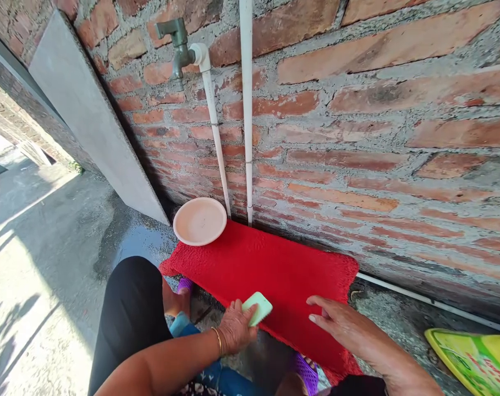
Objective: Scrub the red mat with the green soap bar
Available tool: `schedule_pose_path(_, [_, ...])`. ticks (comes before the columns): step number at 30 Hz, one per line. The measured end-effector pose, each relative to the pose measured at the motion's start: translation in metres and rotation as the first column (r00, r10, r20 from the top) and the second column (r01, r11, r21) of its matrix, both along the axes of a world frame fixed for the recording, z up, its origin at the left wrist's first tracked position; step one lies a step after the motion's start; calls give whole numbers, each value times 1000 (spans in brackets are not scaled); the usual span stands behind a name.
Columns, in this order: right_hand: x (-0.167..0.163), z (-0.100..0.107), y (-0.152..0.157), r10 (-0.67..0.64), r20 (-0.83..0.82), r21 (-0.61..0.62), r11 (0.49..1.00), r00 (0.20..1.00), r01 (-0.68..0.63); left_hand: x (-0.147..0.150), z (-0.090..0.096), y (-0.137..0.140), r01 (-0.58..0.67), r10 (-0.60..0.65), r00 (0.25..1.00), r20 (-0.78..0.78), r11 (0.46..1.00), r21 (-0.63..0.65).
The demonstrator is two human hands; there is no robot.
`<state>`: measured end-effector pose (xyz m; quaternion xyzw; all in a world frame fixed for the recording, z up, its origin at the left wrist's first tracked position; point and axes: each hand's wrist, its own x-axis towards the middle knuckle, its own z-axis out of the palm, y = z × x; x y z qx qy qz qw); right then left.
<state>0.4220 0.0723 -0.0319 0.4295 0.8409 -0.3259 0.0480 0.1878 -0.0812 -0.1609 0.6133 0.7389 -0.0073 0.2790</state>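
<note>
A red shaggy mat (pixel 270 269) lies flat on the wet concrete against a brick wall. My left hand (pixel 235 330) grips a pale green bar of soap (pixel 257 308) and holds it against the mat's near edge. My right hand (pixel 340 324) rests at the same near edge, to the right of the soap, fingers stretched out and touching the mat. A gold bangle circles my left wrist. My knees and purple sandals (pixel 307 374) show just below the mat.
A pale pink plastic basin (pixel 200 221) stands at the mat's far left corner under a metal tap (pixel 177 49). White pipes (pixel 246 110) run down the wall. A grey slab (pixel 88 115) leans at the left. A yellow-green packet (pixel 476 360) lies at the right.
</note>
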Motion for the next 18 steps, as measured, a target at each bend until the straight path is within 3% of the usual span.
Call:
schedule_pose_path(2, [1, 2, 0, 1, 5, -12, 1000, 1000, -1, -37, 18, 19, -258, 263, 962, -66, 963, 79])
schedule_pose_path(3, [2, 3, -1, 2, 10, -19, 1000, 1000, -2, -58, 27, 29, -427, 436, 894, -106, 899, 97])
schedule_pose_path(4, [2, 4, -1, 1, 16, -22, 1000, 1000, -1, -79, 36, 38, -592, 602, 784, -150, 799, 107])
schedule_pose_path(7, [2, 6, -3, -3, 9, -12, 1000, 1000, 4, -132, 49, 58, -781, 784, 572, -242, 611, 131])
schedule_pose_path(10, [2, 5, -2, -2, -7, 7, 1000, 1000, 2, -152, 47, 72, -844, 838, 469, -281, 518, 136])
schedule_pose_path(12, [1, 3, -1, 5, -17, 10, 1000, 1000, -5, -144, 41, 81, -853, 844, 450, -290, 503, 141])
schedule_pose_path(14, [0, 1, 1, 11, -12, 7, 1000, 1000, -11, -122, 34, 88, -839, 834, 470, -290, 524, 144])
schedule_pose_path(16, [-2, -1, 2, 13, 10, -4, 1000, 1000, -13, -94, 28, 91, -804, 805, 525, -276, 576, 147])
schedule_pose_path(18, [-4, -2, 4, 17, 30, -14, 1000, 999, -16, -65, 24, 86, -712, 719, 649, -248, 690, 134])
